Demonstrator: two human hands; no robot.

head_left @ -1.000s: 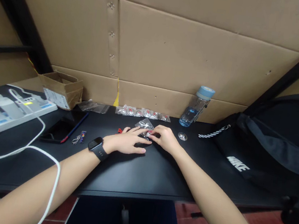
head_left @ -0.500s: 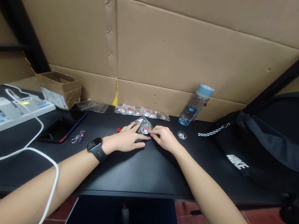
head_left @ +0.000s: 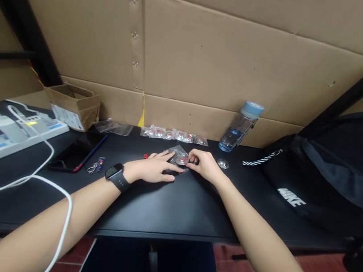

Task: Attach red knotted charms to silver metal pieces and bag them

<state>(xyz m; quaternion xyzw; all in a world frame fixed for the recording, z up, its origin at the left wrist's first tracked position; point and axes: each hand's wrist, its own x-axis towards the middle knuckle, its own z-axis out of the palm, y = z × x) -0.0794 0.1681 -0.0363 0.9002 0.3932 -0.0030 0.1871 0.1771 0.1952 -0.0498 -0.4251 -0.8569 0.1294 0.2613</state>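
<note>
On the black desk point(head_left: 171, 206) my left hand point(head_left: 153, 170), with a black smartwatch point(head_left: 115, 176) on its wrist, lies flat with its fingers pressing a small clear plastic bag point(head_left: 179, 154) that holds a red and silver part. My right hand point(head_left: 202, 165) pinches the same bag at its right edge. A small red piece point(head_left: 145, 156) lies just left of my left fingers. A row of several similar filled bags point(head_left: 173, 135) lies behind, along the cardboard wall.
A blue-capped water bottle point(head_left: 239, 128) and a small round clear disc point(head_left: 222, 163) stand to the right. A black bag point(head_left: 331, 175) fills the right side. To the left are a phone point(head_left: 72, 156), a pen, a keychain point(head_left: 96, 166), a power strip point(head_left: 2, 138) with a white cable, and a cardboard box point(head_left: 73, 105).
Both hands stay on the small bag. My right fingers have curled tighter on its edge and my left fingers have shifted slightly over it.
</note>
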